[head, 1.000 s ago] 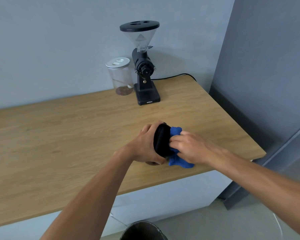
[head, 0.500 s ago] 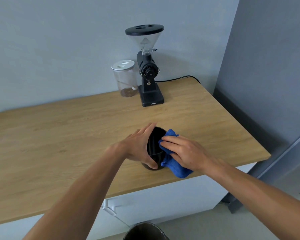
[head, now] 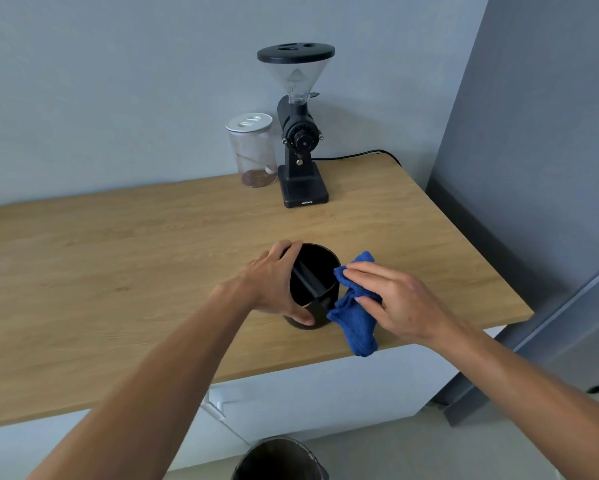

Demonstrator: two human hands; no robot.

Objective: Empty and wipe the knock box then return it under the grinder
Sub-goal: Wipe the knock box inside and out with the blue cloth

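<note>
The black round knock box (head: 317, 268) stands upright near the wooden counter's front edge, its mouth facing up and its cross bar showing inside. My left hand (head: 273, 284) wraps around its left side. My right hand (head: 396, 301) holds a blue cloth (head: 355, 317) just right of the box, outside the rim; part of the cloth hangs down toward the counter edge. The black grinder (head: 299, 140) with a clear hopper stands at the back of the counter, with bare counter in front of its base.
A clear jar (head: 253, 150) with a white lid and some brown grounds stands left of the grinder. A black cable (head: 360, 154) runs right from the grinder. The wooden counter (head: 118, 271) ends at the right near a grey wall. A dark bin (head: 279, 460) sits on the floor below.
The knock box went from tilted on its side to upright on the counter. My right hand pulled the blue cloth out of the box and to its right.
</note>
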